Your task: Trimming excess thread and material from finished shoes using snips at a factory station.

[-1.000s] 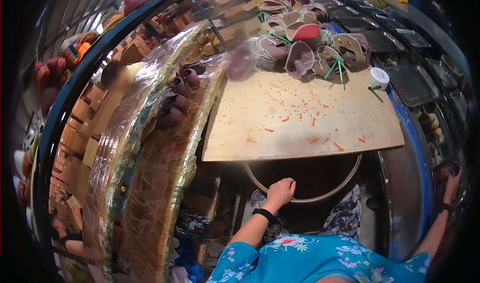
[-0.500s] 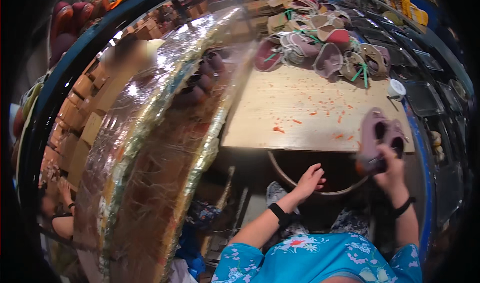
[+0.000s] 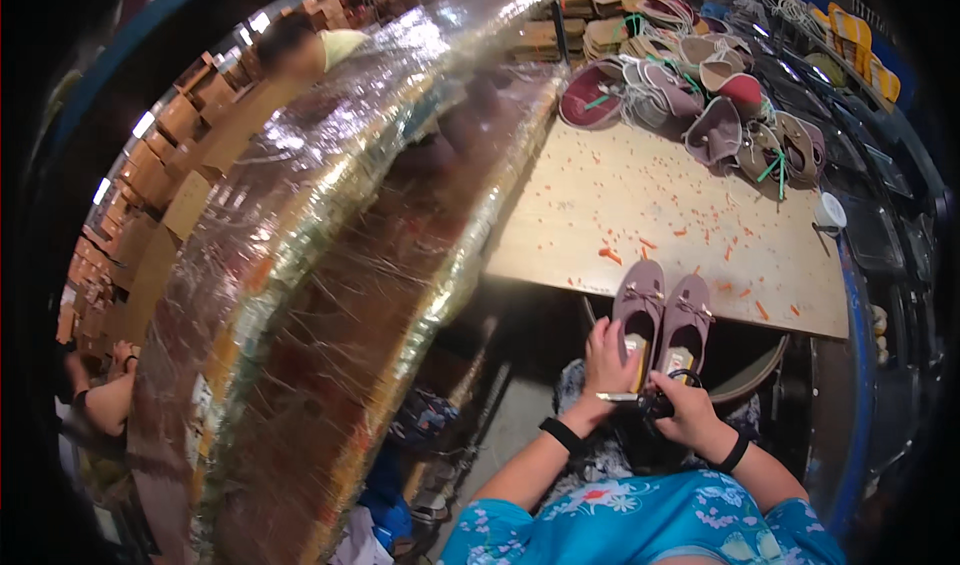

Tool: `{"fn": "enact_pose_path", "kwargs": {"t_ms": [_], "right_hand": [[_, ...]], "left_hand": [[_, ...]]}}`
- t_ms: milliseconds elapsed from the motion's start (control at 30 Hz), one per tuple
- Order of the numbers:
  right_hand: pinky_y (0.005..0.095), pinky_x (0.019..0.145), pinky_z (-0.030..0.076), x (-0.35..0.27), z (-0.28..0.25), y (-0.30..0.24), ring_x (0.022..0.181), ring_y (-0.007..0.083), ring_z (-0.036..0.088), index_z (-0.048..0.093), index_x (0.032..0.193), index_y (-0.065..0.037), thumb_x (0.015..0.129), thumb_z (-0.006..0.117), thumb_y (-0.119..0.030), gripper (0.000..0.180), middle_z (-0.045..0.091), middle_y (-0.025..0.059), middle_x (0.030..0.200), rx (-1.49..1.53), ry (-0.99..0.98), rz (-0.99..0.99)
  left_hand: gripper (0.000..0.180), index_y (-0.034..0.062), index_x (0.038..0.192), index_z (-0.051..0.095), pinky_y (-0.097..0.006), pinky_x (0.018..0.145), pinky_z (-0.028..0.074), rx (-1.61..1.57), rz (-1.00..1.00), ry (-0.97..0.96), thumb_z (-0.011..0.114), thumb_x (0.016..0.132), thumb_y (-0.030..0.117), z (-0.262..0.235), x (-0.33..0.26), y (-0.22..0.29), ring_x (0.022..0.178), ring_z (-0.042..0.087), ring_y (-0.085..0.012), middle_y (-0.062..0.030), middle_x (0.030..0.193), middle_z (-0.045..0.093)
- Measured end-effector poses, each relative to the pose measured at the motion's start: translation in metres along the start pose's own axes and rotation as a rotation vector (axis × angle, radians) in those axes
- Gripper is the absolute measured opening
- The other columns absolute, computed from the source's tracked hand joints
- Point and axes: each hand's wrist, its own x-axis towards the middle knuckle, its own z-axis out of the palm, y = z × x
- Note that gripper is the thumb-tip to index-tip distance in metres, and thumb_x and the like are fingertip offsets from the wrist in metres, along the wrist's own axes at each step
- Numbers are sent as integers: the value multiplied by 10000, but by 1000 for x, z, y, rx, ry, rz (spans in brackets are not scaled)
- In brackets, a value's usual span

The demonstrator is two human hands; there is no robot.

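From the left, I see my left hand with fingers closed on the near heel of the mauve shoe pair, whose long axis points far over the surface edge, while my right hand grips scissors just near of it.

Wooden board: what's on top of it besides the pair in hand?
On the wooden board: orange scraps, a heap of mauve shoes at the far edge, a white cup. The held pair overlaps the near edge. Whatever lies under the heap is hidden.

Plywood worktable – cardboard boxes stacked left, foil-wrapped barrier between.
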Motion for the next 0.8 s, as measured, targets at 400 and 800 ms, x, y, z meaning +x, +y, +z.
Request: {"fn": "enact_pose_path", "kwargs": {"t_ms": [400,800], "right_hand": [[239,627,515,-25,-37,23,746,134,610,423,1287,-37,727,658,-26,607,631,89,926,907,250,504],[190,403,422,-79,-38,54,485,103,578,501,1226,-9,814,610,-126,441,640,79,767,1003,205,762]], "left_hand": [[635,-71,921,552,-414,666,532,336,-147,-703,586,797,550,-3,47,90,755,656,-373,-239,755,641],[236,17,792,634,-453,679,497,458,-26,-478,516,852,212,25,44,65,742,629,-371,-197,791,642]]}}
